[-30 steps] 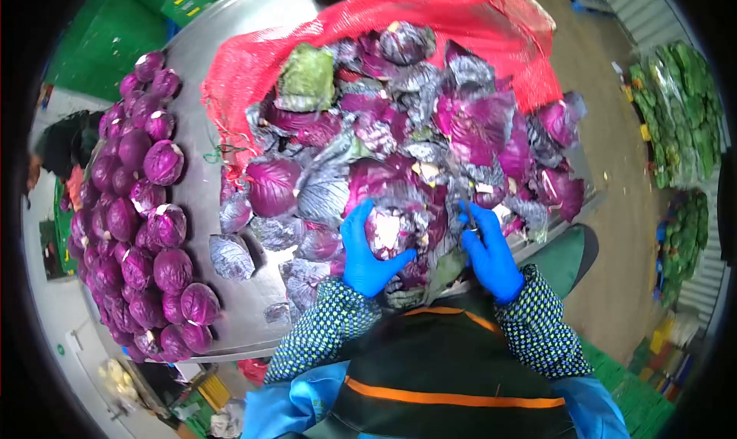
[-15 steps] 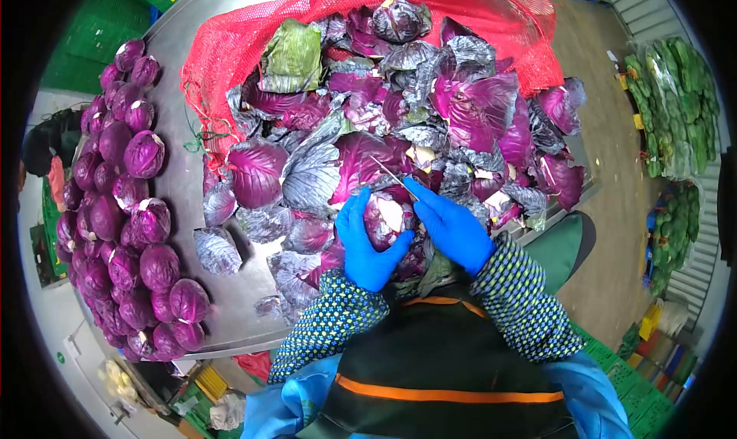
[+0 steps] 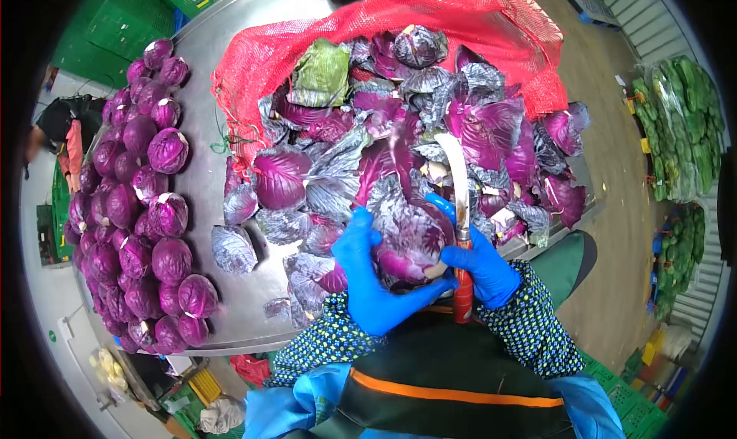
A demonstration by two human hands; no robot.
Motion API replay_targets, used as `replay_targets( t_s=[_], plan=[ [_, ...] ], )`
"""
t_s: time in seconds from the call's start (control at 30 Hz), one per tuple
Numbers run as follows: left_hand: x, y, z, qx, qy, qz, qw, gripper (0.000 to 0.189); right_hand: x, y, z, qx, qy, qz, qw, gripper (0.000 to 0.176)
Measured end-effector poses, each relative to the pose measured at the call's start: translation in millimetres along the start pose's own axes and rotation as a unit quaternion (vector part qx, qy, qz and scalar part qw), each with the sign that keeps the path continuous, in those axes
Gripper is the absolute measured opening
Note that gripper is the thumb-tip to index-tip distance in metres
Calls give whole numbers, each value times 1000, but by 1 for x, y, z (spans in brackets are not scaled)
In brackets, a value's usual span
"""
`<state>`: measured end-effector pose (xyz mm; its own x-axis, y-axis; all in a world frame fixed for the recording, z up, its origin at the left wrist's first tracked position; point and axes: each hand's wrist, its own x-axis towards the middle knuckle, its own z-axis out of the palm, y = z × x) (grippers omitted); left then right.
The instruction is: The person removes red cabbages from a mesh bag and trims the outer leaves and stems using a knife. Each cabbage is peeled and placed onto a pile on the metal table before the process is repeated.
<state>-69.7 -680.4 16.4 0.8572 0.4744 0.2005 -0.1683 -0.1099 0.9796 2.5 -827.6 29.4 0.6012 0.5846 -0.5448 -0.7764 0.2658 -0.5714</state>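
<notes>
A red cabbage [image 3: 411, 236] with greyish-purple outer leaves sits between my two gloved hands, close to my apron. My left hand [image 3: 376, 282] is cupped around its left and lower side, the thumb stretched along the bottom. On the right, my right hand [image 3: 487, 270] grips a knife [image 3: 461, 220] by its red handle, with the curved blade pointing up and away from me. Its fingertips reach the cabbage's right side. Beneath and beyond the hands lies a heap of loose cabbage leaves [image 3: 269, 178].
Many peeled cabbages [image 3: 138, 201] are piled along the left of the metal table [image 3: 223, 308]. A red mesh sack [image 3: 376, 17] spreads behind the leaf heap. Green crates [image 3: 115, 32] stand at the far left, and bagged green vegetables [image 3: 679, 124] at the right.
The knife has swung from pointing left over the cabbage to standing upright on its right. Leafy outer layers now face me instead of the pale cut end. My left hand has opened wider.
</notes>
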Motion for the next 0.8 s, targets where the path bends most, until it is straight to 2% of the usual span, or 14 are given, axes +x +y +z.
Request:
replay_targets(
  t_s=[0.07, 0.1, 0.13, 0.2, 0.23, 0.27, 0.3, 0.33, 0.37, 0.4, 0.47, 0.5, 0.6, 0.8],
  plan=[
    [19, 23, -7, 309, -194, 66, 929, 81, -7, -7, -6, -158, -8, -13, 987, 80],
    [29, 31, -8, 304, -213, 83, 925, 53, -10, -6, -8, -169, 3, -18, 985, 81],
    [35, 25, -12, 304, -210, 79, 926, 53, -13, -5, -9, -171, 2, -13, 985, 81],
    [43, 8, -21, 276, -297, 173, 898, 37, -16, -1, -9, -213, -16, 3, 977, 79],
    [47, 6, -18, 264, -263, 159, 914, 18, -17, 5, -12, -165, -10, 70, 984, 81],
    [51, -1, -18, 266, -263, 158, 914, 18, -17, 18, -18, -164, -11, 70, 984, 81],
    [55, -11, -21, 102, -193, -72, 973, 18, -15, 33, -25, -80, -13, 64, 995, 79],
    [59, -17, -25, -71, -106, -295, 947, 18, -13, 39, -29, 3, -14, 58, 998, 77],
    [64, -19, -39, 107, -189, -296, 930, 35, -13, 37, -28, -32, -13, 36, 999, 75],
    [65, -3, -36, 109, -194, -297, 929, 35, -14, 31, -23, -27, -10, 34, 999, 75],
    [59, 34, -30, 194, -351, 36, 915, 49, -17, 10, -9, -152, 9, 1, 988, 73],
    [57, 36, -32, 230, -444, 4, 866, 63, -18, 2, -1, -181, 0, -30, 983, 73],
    [68, 31, -38, 143, -468, -22, 872, 59, -16, 6, -7, -264, -28, -114, 957, 74],
    [65, 20, -39, 140, -479, 45, 865, 38, -19, 9, -5, -258, -10, -111, 960, 72]
  ],
)
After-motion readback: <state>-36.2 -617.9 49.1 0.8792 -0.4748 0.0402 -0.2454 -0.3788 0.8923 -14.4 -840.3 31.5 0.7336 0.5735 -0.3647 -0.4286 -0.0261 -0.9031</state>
